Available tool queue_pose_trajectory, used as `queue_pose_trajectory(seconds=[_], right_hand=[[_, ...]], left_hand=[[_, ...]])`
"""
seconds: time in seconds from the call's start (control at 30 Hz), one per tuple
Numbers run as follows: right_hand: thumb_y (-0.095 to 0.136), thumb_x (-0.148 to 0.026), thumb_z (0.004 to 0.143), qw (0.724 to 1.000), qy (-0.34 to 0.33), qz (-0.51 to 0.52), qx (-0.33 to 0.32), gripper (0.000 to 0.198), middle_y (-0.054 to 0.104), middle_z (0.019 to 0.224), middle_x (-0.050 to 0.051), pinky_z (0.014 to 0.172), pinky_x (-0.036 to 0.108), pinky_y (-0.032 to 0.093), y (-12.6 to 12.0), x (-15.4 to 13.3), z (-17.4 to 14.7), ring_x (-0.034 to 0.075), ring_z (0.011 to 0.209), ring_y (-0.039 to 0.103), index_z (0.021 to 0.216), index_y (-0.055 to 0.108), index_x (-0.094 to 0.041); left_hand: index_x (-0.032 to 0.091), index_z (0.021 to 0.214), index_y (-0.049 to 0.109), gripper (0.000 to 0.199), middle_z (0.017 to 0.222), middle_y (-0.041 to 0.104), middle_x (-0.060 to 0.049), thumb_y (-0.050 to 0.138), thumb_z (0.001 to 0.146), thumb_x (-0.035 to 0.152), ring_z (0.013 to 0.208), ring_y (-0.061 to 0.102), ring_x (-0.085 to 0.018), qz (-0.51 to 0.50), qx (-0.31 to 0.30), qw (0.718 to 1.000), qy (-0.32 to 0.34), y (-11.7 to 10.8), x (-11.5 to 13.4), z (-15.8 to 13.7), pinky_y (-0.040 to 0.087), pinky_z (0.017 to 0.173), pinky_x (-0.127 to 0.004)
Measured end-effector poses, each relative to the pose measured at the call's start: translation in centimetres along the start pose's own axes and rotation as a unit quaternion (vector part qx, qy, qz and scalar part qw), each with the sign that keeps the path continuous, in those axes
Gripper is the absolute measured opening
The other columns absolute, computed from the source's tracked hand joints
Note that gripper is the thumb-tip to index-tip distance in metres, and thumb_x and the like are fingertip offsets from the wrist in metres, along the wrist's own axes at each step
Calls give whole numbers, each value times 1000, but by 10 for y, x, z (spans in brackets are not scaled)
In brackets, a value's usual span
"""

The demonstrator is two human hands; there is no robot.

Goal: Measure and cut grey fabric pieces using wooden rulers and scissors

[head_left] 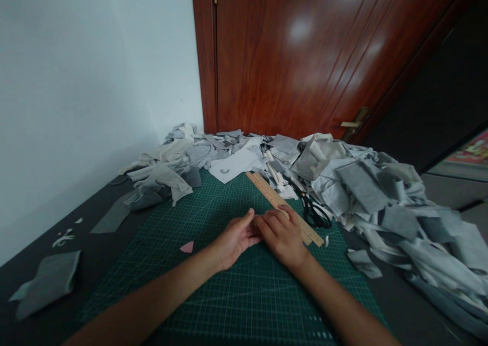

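Observation:
My left hand [238, 239] and my right hand [280, 232] meet above the green cutting mat [213, 295]. The left one has its thumb raised and its fingers curled in toward the right. Over the left fingertips, the right fingers are bent closed. Anything pinched between them is hidden. Two wooden rulers [274, 196] lie just beyond and partly behind my right hand. Black-handled scissors [314, 211] rest to the right of the rulers. A pink tailor's chalk [186, 247] sits on the mat, left of my left hand.
Heaps of grey and white fabric scraps [343, 178] line the back and right of the dark table [95, 257]. A white paper [234, 165] with a hook-shaped mark lies at the mat's far edge. Folded grey cloth [51, 282] is at left. A wooden door [290, 56] stands behind.

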State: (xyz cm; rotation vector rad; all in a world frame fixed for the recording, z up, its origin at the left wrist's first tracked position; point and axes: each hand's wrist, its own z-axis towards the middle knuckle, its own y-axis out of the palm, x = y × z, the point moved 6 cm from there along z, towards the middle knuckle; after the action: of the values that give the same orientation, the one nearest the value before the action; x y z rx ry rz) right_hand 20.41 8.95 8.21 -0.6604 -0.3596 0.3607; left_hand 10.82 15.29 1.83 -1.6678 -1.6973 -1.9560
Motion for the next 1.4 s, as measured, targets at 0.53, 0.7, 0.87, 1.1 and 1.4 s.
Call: queue_pose_trajectory(seconds=[0.53, 0.7, 0.87, 1.1, 1.4], right_hand=[[64, -41, 98, 964, 192, 181, 33, 26, 73, 102, 10, 89, 46, 46, 10, 7, -8, 29, 97, 64, 113, 68, -20], [66, -49, 92, 789, 430, 434, 63, 35, 71, 101, 8, 81, 39, 52, 36, 29, -23, 25, 92, 65, 112, 69, -21], [77, -49, 83, 687, 473, 550, 54, 27, 68, 74, 1, 65, 30, 48, 50, 31, -22, 18, 69, 59, 81, 73, -22], [76, -43, 82, 695, 472, 538, 72, 23, 68, 68, 0, 62, 30, 48, 47, 30, -23, 18, 64, 59, 76, 72, -22], [77, -41, 79, 673, 498, 543, 71, 21, 70, 70, 1, 65, 31, 50, 51, 31, -26, 18, 67, 61, 75, 73, -21]], left_hand=[[13, 85, 77, 45, 77, 72, -7, 81, 77, 57, 71, 62, -18, 229, 57, 953, 188, -9, 41, -1, 49, 66, -28], [13, 86, 78, 44, 74, 72, -7, 78, 78, 57, 72, 64, -20, 244, 35, 955, 168, -7, 36, 0, 51, 66, -30], [15, 80, 78, 39, 72, 71, -6, 76, 81, 54, 68, 61, -19, 281, 28, 942, 182, -5, 33, 1, 48, 62, -28], [12, 90, 78, 48, 79, 72, -7, 81, 75, 58, 70, 63, -18, 252, 39, 952, 171, -5, 25, 0, 52, 64, -29], [11, 95, 79, 50, 85, 77, -11, 86, 71, 54, 68, 70, -19, 227, 62, 962, 140, -15, 16, 4, 61, 67, -35]])
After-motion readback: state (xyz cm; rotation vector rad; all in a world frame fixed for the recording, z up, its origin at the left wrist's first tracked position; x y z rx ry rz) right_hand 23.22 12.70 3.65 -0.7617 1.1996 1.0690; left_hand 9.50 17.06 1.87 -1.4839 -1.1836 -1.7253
